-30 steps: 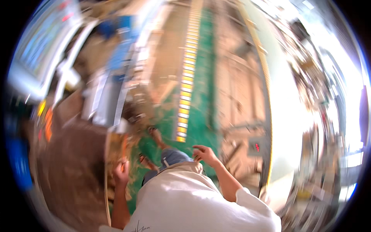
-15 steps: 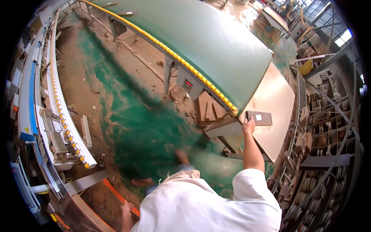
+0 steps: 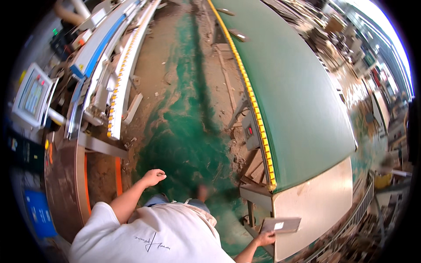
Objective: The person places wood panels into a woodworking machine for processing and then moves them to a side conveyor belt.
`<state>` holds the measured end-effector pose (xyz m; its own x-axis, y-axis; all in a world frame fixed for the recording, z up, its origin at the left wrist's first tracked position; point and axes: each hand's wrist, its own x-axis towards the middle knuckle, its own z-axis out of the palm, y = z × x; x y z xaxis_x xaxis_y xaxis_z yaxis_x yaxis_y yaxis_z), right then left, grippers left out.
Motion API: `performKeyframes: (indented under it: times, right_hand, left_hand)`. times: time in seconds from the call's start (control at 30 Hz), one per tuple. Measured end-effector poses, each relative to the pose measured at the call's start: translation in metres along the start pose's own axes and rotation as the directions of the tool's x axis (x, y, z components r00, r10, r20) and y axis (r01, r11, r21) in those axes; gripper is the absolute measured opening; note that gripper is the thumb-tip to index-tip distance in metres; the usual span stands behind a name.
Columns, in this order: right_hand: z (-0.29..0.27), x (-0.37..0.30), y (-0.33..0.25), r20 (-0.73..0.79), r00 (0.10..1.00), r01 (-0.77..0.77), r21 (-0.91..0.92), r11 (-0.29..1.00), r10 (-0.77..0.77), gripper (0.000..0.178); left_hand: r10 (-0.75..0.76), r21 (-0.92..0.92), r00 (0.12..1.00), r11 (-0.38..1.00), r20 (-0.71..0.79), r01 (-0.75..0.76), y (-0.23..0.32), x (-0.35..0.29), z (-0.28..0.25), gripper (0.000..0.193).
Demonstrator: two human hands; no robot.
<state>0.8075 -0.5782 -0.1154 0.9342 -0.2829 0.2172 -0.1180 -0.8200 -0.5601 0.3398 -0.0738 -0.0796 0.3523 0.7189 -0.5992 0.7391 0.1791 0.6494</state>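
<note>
My right hand point(image 3: 265, 239) grips the near edge of a small dark brown rectangular board point(image 3: 289, 225) with a white label point(image 3: 279, 225) on it. The board rests on or just over the pale tabletop point(image 3: 313, 206) at the end of the green conveyor belt point(image 3: 302, 114); whether it touches cannot be told. My left hand point(image 3: 155, 177) hangs over the green floor in front of me, its fingers loosely curled together, with nothing visible in them.
Yellow rollers point(image 3: 255, 107) edge the conveyor belt. A small control box point(image 3: 251, 131) and leaning brown boards point(image 3: 254, 168) are below it. A machine with a blue strip point(image 3: 98, 46), a control screen point(image 3: 33, 98) and a brown bench point(image 3: 66, 184) line the left. Sawdust covers parts of the floor.
The view has swung to the right. My left hand has come forward from low at the left, beside the orange-edged bench. My right hand still holds the dark board at the pale tabletop.
</note>
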Motion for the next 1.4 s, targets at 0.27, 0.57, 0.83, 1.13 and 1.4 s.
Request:
performKeyframes:
  times: [0.27,0.57,0.83,1.13,1.4]
  right_hand:
    - [0.027,0.03,-0.057,0.186,0.755,-0.656,0.221,0.722,0.629,0.078]
    - [0.026,-0.413,-0.487,0.798,0.104,-0.29,0.596,0.749,-0.594,0.043]
    - [0.042,-0.885,-0.607,0.608,-0.653,-0.158,0.474,0.866,-0.452,0.052]
    - [0.108,-1.1,-0.678,0.611,-0.496,-0.008,0.708,0.706,-0.618,0.048]
    - [0.079,-1.109,-0.725,0.463,-0.824,0.069,0.656,0.752,-0.328,0.066]
  left_hand:
    - [-0.247,-0.06,0.967,0.968,-0.059,0.243,-0.11,-0.052,-0.04,0.037]
    - [-0.347,-0.494,0.844,0.862,-0.409,0.115,-0.279,-0.165,-0.135,0.035]
    - [-0.718,-0.935,0.599,0.285,-0.355,-0.212,-0.368,-0.29,-0.226,0.049]
    - [-0.916,-0.796,0.318,0.001,-0.244,-0.605,-0.412,-0.295,-0.277,0.038]
    - [-0.928,-0.692,0.266,-0.014,-0.259,-0.722,-0.42,-0.258,-0.285,0.048]
